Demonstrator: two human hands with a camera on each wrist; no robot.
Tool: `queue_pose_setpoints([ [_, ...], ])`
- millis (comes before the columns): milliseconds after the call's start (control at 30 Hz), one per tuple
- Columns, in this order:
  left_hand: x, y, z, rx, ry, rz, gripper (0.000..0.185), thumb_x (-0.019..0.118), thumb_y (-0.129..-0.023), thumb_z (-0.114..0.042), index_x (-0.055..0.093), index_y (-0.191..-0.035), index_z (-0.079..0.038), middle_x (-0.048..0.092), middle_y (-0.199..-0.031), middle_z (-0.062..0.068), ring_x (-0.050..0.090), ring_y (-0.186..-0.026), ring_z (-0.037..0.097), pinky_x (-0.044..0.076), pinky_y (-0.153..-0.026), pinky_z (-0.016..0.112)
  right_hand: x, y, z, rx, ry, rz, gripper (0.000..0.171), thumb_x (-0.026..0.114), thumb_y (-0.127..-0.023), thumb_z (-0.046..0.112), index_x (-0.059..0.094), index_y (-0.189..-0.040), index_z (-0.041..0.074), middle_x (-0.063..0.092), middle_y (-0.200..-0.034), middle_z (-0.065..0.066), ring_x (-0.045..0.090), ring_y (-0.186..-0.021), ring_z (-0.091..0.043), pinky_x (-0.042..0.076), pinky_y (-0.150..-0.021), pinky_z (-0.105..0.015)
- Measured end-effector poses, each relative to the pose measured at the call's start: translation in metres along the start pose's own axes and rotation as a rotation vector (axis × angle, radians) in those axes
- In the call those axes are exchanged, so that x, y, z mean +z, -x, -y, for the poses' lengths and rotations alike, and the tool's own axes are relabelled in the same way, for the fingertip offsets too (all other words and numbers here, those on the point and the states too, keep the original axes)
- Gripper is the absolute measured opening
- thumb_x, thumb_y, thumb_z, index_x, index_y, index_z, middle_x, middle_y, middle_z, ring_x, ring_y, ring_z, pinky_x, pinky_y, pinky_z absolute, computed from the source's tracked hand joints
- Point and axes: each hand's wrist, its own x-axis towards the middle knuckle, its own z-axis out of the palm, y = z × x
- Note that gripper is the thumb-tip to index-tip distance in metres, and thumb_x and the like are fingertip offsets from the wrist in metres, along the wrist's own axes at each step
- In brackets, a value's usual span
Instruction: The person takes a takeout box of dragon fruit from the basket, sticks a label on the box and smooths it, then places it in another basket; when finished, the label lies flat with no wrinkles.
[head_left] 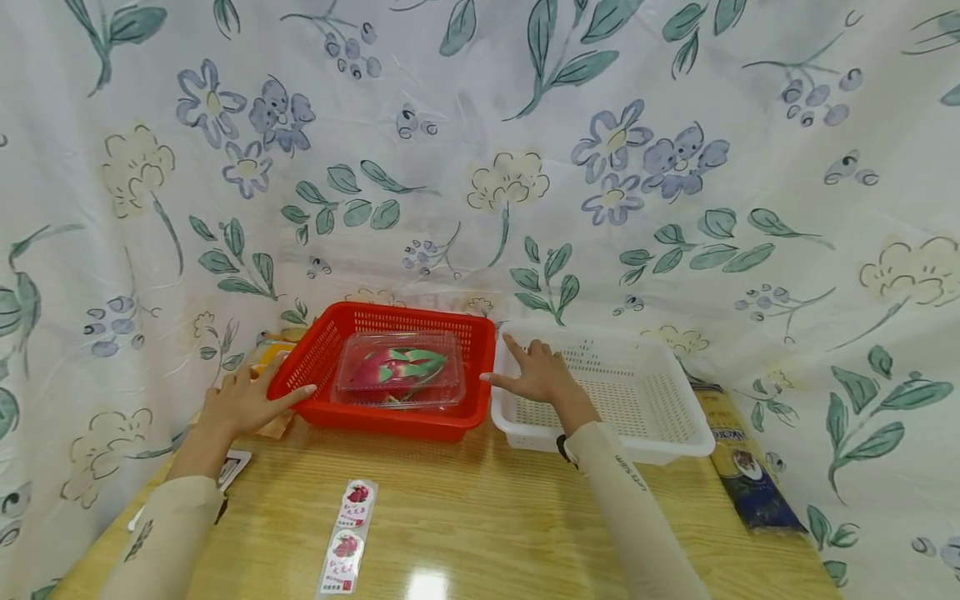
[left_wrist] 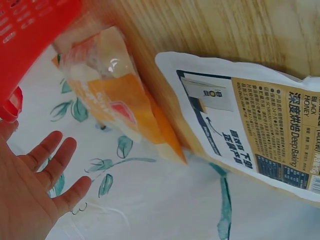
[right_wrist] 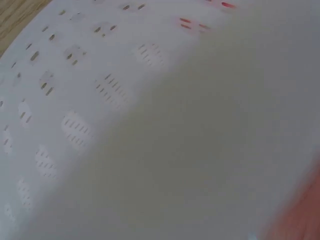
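Observation:
A red perforated basket stands on the table. Inside it lies a clear lidded plastic box with a pink and green dragon fruit. At the basket's left rim is my left hand, its thumb reaching over the rim and its fingers spread outside. The left wrist view shows these fingers apart, beside the red plastic. My right hand hovers over the left end of a white perforated basket, fingers spread, thumb toward the red basket's right rim; contact there is unclear.
Left of the red basket lie an orange and clear packet and a white-edged printed pouch. A strip of dragon fruit stickers lies in front. A gold and blue bag lies at right. Floral cloth hangs behind.

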Motion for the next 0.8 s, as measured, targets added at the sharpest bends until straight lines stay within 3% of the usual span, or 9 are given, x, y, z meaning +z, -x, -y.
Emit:
queue_pose_setpoints([
  [367,0.003,0.002,0.004,-0.011,0.021,0.029,0.109,0.035,-0.086,-0.082,0.011,-0.157,-0.003,0.021,-0.139,0.045,0.027,-0.118,0.063,0.033,-0.09,0.078,-0.005,-0.002,0.012,0.022,-0.008,0.033,0.101,0.048,-0.078,0.084,0.013,-0.159,0.036,0.04,-0.146,-0.017,0.039,-0.13,-0.035,0.031,-0.114,-0.061],
  [800,0.008,0.001,0.008,-0.008,0.062,0.081,0.108,0.03,-0.089,-0.081,0.002,-0.158,-0.003,0.027,-0.135,0.045,0.031,-0.115,0.063,0.038,-0.085,0.079,-0.004,-0.001,0.03,0.006,-0.005,0.026,0.099,0.051,-0.079,0.08,0.018,-0.159,0.032,0.042,-0.143,-0.018,0.039,-0.129,-0.033,0.034,-0.113,-0.058],
])
